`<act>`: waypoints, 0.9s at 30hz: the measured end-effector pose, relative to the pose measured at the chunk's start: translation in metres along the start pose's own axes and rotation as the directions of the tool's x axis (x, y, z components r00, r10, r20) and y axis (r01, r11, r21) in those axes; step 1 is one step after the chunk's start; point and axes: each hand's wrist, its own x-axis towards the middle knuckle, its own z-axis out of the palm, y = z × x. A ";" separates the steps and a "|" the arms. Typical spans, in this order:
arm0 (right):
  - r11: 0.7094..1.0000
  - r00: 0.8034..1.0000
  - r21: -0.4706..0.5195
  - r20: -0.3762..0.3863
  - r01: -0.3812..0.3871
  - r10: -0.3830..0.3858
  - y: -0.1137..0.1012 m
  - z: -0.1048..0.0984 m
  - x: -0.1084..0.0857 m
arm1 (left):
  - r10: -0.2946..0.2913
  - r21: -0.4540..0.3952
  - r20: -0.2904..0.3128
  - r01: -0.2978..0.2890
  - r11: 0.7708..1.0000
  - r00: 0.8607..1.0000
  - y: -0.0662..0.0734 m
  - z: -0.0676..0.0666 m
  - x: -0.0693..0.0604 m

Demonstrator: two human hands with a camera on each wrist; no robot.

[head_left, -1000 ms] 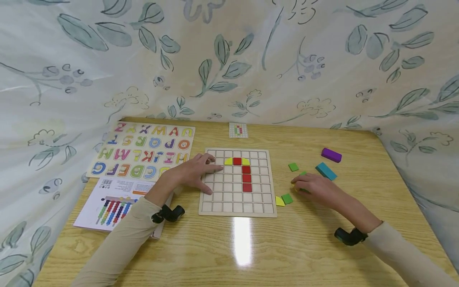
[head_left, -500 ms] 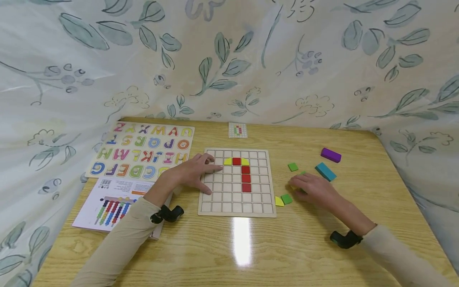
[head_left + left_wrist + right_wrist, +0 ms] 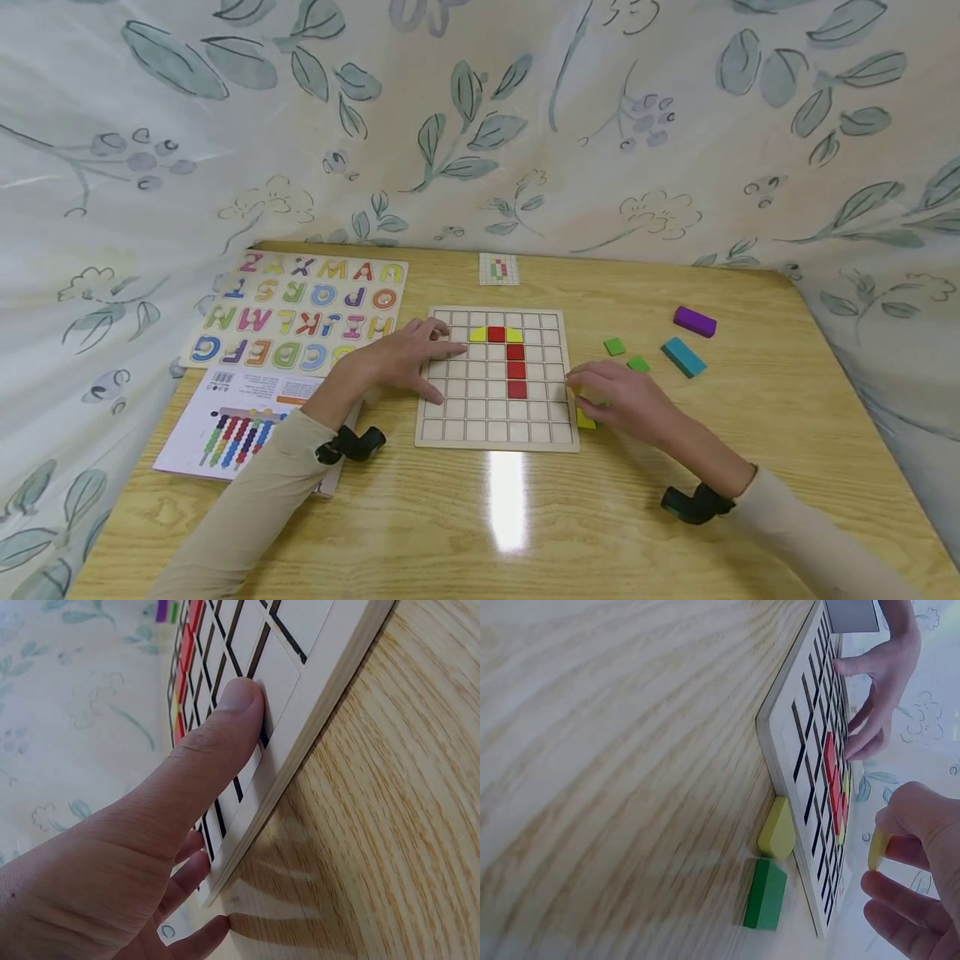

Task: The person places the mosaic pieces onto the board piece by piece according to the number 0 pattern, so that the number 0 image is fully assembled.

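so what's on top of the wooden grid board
On the wooden grid board lie four red squares and two yellow curved pieces. The left hand touches its left side; whatever lies directly under that thumb and fingers can't be seen.

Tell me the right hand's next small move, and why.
I'd likely move the right hand leftward over the grid board and lower its yellow piece into a bare cell, perhaps just below the lowest red square. The piece is pinched near the board's right edge, the cell below that square is bare, and the left hand rests on the board's left side.
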 end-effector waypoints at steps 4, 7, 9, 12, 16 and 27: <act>1.000 1.000 0.007 0.007 -0.003 0.003 -0.002 0.001 0.001 | -0.007 -0.008 0.003 0.007 1.000 1.000 0.000 0.001 0.000; 0.999 1.000 0.032 0.001 -0.018 0.018 -0.004 0.004 0.002 | -0.008 -0.013 0.004 0.008 1.000 1.000 0.000 0.001 0.000; 0.997 0.999 0.060 0.005 -0.045 0.045 -0.009 0.007 0.004 | -0.013 -0.016 0.005 0.013 1.000 1.000 0.000 0.001 0.000; 0.989 0.994 0.102 0.037 -0.109 0.106 -0.022 0.011 0.010 | -0.022 -0.019 0.010 0.022 1.000 1.000 0.001 0.000 -0.001; 0.973 0.982 0.144 0.085 -0.179 0.168 -0.039 0.019 0.019 | -0.022 -0.016 0.014 0.022 1.000 1.000 0.002 -0.001 0.000; 0.990 0.995 0.098 0.027 -0.098 0.096 -0.059 0.043 0.031 | -0.023 -0.017 0.020 0.023 1.000 1.000 0.003 -0.002 0.001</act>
